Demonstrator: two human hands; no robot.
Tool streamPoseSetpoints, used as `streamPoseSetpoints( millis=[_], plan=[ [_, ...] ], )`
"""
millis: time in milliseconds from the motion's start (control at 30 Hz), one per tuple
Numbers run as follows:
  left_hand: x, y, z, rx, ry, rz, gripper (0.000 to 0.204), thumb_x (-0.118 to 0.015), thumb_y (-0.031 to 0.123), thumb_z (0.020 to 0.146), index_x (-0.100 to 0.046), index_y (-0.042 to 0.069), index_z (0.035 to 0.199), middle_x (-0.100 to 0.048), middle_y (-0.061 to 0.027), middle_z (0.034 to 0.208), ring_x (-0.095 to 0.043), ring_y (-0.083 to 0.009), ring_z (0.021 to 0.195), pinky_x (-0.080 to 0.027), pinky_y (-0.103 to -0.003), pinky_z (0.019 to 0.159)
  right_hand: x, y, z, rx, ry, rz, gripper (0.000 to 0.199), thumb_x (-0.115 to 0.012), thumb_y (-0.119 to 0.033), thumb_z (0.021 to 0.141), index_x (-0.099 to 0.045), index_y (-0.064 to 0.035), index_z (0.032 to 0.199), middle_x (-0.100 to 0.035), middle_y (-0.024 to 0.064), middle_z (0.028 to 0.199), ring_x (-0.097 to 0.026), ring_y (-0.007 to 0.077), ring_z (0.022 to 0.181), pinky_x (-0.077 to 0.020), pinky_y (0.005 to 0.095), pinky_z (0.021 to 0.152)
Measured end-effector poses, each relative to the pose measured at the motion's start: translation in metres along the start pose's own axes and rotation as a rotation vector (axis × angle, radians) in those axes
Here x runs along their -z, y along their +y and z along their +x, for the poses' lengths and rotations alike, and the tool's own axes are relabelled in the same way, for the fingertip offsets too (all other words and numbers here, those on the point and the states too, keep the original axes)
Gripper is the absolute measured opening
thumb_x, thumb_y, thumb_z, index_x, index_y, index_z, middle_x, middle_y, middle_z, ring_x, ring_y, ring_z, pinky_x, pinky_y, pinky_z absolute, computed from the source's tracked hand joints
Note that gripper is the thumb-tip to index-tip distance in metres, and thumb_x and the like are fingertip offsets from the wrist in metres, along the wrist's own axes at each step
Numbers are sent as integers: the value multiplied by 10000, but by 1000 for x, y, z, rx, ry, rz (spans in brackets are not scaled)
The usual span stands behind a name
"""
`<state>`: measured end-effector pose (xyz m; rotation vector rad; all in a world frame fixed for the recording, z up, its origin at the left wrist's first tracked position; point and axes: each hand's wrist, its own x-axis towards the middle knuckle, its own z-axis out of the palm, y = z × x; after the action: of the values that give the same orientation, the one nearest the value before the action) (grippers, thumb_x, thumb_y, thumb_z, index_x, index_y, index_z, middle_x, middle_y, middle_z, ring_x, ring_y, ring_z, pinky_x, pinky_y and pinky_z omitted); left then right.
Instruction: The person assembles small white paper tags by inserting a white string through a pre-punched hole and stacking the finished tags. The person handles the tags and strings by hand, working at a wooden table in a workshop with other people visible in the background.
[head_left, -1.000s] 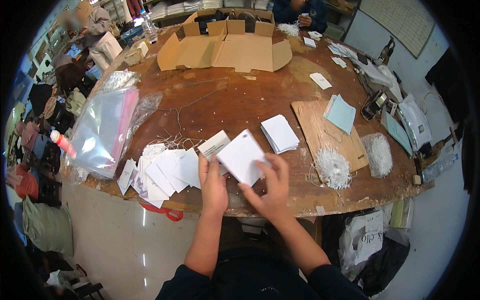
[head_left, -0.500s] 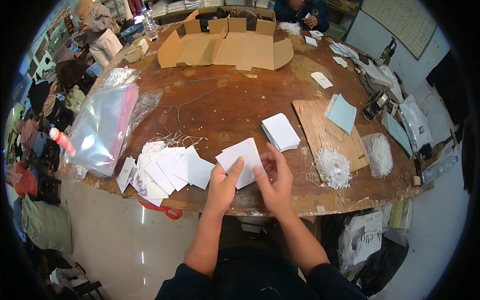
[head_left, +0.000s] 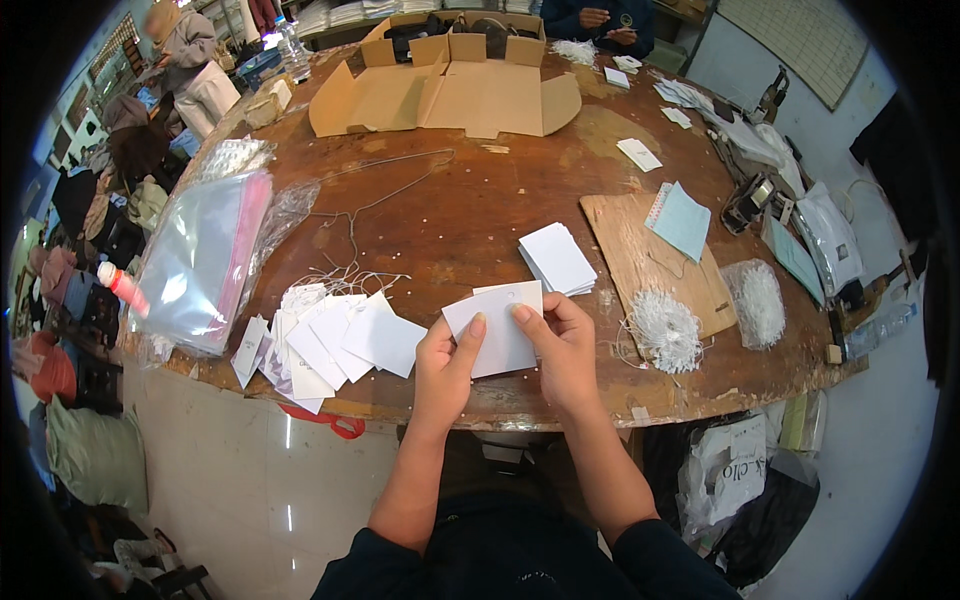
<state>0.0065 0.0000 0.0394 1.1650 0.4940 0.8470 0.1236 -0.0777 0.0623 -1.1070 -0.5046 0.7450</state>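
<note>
Both hands hold a few white paper cards with a small punched hole near the top edge, just above the front edge of the brown wooden table. My left hand grips the cards' left side with the thumb on top. My right hand grips their right side. A fanned pile of similar white cards lies to the left of my left hand. A neat stack of white cards sits behind my right hand.
A tuft of white strings lies on a wooden board to the right. Clear plastic bags lie at the left, flattened cardboard boxes at the back. Another person sits across the table.
My left hand set a card on the fanned pile at the left and came back. Both hands now hold the remaining cards together, lower and nearer the table's edge.
</note>
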Motion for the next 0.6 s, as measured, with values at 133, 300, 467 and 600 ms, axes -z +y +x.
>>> streamPoseSetpoints(
  millis=[133,300,467,600],
  plan=[
    [-3,0,0,-6,21,-11,341,-571,256,1074,-631,-35,1240,-704,-65,1114,-638,-95,980,-516,-264,860,0,1,-1,14,21,-5,113,-713,-119,973,-661,-19,963,-700,31,892,-631,62,767,-518,238,683],
    [-4,1,-1,-7,12,-12,339,-588,253,1066,-639,-37,1234,-706,-63,1107,-638,-92,981,-516,-262,858,0,1,-2,2,31,-1,134,-717,-138,974,-663,-15,967,-704,33,900,-635,65,774,-522,239,685],
    [-4,2,-1,-4,28,5,330,-592,247,1063,-649,-36,1224,-710,-60,1091,-640,-89,964,-519,-262,846,-1,1,-1,14,6,4,153,-716,-154,979,-669,-9,975,-707,36,905,-639,63,784,-523,240,694],
    [-4,3,-2,9,31,1,331,-591,243,1064,-648,-37,1230,-709,-62,1091,-640,-90,961,-519,-262,843,-1,2,-1,13,3,-4,159,-717,-159,979,-669,-8,974,-705,34,902,-638,63,788,-522,239,702]
  ],
)
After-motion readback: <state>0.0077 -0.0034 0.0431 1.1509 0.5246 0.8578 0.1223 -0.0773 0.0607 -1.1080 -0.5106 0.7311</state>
